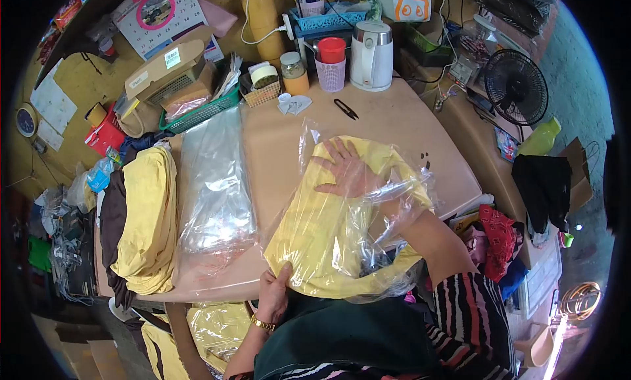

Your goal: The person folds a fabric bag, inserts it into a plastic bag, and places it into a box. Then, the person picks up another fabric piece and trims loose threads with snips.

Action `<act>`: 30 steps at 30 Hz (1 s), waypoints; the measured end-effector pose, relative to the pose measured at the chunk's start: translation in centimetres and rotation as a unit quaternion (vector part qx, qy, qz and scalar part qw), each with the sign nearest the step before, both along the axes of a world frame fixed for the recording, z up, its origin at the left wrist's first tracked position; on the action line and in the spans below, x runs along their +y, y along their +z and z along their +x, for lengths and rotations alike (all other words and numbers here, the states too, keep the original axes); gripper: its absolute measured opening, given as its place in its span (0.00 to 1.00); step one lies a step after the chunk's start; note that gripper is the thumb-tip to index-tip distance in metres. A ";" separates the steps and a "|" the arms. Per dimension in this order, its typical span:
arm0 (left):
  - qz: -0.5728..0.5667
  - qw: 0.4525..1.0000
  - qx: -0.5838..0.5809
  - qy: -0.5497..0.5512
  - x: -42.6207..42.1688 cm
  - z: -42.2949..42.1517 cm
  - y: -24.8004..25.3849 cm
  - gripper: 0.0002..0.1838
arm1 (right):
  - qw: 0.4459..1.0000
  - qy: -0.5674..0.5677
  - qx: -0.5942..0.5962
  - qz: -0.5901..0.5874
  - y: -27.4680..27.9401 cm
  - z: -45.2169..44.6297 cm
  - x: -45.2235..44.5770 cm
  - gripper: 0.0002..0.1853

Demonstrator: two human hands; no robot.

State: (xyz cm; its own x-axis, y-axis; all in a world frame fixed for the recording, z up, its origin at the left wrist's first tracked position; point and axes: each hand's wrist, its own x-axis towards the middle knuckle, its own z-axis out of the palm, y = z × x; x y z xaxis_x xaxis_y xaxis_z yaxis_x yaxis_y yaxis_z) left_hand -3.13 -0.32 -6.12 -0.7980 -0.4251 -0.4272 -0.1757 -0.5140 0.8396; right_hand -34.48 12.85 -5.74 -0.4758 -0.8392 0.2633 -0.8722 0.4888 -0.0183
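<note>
A folded yellow garment [322,248] lies in a clear plastic bag [304,143] at the table's front edge. My right hand [345,169] rests flat with spread fingers on the far part of the garment. Clear film crosses my right wrist, so the hand appears to be inside the bag. Down at the near left corner, my left hand [273,293] pinches the bag with the thumb on top. A stack of flat clear bags [217,176] lies to the left. Beyond it is a pile of yellow garments [148,215] with dark brown cloth [113,215].
Black thread snips [346,109] lie toward the back of the table [276,163]. A white kettle [372,56], a lilac cup [330,75], a jar [294,73] and a green basket [200,114] line the rear. Bagged yellow garments [220,327] sit below the front edge.
</note>
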 end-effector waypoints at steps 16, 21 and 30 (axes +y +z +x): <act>-0.072 0.986 0.036 0.145 -2.9 -1.0 -0.3 0.09 | 0.996 0.001 -0.084 0.017 0.4 -3.0 -5.5 0.48; -0.132 0.983 0.044 0.122 -2.8 -1.7 2.8 0.10 | 0.995 -0.014 -0.094 0.023 0.1 -3.4 -5.4 0.49; -0.069 0.996 0.037 0.052 -5.2 -2.7 0.5 0.10 | 0.996 -0.021 -0.056 0.066 0.0 -3.6 -5.7 0.48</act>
